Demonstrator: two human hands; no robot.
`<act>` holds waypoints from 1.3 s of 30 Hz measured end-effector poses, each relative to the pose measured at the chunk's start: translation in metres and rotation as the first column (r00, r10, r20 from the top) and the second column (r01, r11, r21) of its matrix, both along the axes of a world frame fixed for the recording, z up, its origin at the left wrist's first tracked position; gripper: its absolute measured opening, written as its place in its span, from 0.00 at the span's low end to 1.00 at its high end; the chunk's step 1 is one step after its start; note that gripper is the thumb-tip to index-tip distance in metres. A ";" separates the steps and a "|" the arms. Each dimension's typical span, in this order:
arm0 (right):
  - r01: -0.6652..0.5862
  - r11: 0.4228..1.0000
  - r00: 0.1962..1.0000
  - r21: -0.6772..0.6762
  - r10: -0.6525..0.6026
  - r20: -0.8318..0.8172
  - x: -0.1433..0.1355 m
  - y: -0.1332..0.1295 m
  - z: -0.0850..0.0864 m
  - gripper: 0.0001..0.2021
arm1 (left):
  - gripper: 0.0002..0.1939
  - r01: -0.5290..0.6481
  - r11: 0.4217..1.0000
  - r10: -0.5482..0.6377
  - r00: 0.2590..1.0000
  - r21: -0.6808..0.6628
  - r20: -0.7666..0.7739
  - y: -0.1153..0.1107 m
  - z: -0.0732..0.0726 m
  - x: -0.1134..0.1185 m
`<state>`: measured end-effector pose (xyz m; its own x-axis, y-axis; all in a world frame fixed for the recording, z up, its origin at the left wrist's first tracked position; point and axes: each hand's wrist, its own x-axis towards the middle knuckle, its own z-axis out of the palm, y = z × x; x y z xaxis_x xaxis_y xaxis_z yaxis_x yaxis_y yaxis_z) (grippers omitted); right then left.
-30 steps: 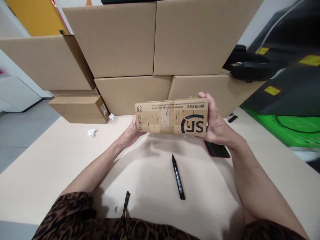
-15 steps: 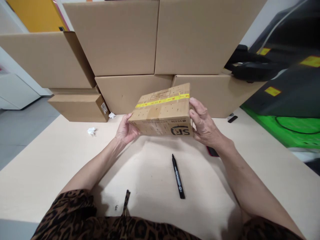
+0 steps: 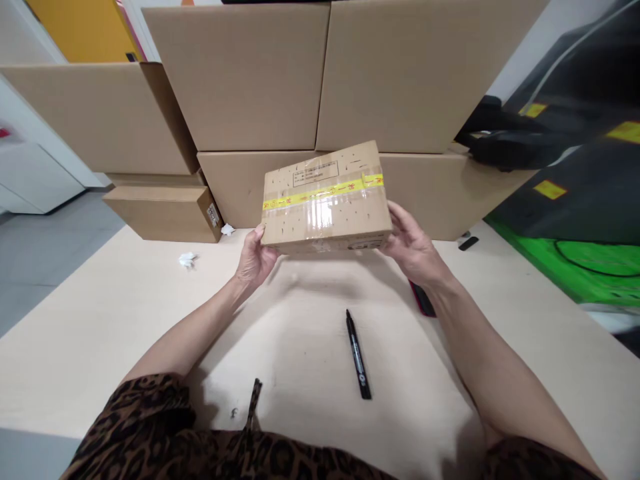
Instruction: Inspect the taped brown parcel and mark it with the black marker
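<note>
Cardboard box (image 3: 345, 217) is tilted, raised above the table (image 3: 300, 347). Left hand (image 3: 256, 259) holds its near-left corner, thumb uppermost; right hand (image 3: 410, 245) has fingers gripping the right end. Apparently done: closure — yellow tape (image 3: 300, 197) spans the top. Outstanding: not yet set down; marker (image 3: 358, 353) (cap state unclear) lies unheld.

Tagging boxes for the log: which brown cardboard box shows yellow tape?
The small brown cardboard box held by the left hand and right hand: yellow, red-printed tape crosses it; the stacked brown cardboard boxes behind show none.
</note>
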<state>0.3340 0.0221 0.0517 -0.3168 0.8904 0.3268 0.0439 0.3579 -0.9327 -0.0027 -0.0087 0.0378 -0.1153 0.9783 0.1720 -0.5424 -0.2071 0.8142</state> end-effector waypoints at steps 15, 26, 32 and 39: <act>-0.059 0.950 0.994 -0.306 0.028 -0.105 -0.003 -0.005 0.003 0.34 | 0.35 0.007 0.997 0.003 0.990 0.073 -0.138 -0.008 -0.005 0.007; -0.002 0.945 0.995 -0.326 -0.031 -0.095 0.002 -0.007 0.011 0.36 | 0.41 0.162 0.987 -0.157 0.974 0.015 -0.163 -0.017 0.001 0.010; -0.022 0.950 0.998 -0.313 0.000 -0.069 0.001 -0.008 0.012 0.36 | 0.40 0.244 0.966 -0.254 0.960 -0.087 -0.122 -0.009 -0.004 0.004; -0.028 0.949 0.995 -0.314 -0.004 -0.100 -0.001 -0.008 0.015 0.40 | 0.38 0.281 0.929 -0.326 0.929 -0.240 -0.174 -0.005 -0.010 -0.004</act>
<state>0.3332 0.0146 0.0669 -0.3083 0.9494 0.0603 -0.0563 0.0451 -0.9974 -0.0066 -0.0136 0.0278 0.2091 0.9766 -0.0502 -0.3670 0.1259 0.9217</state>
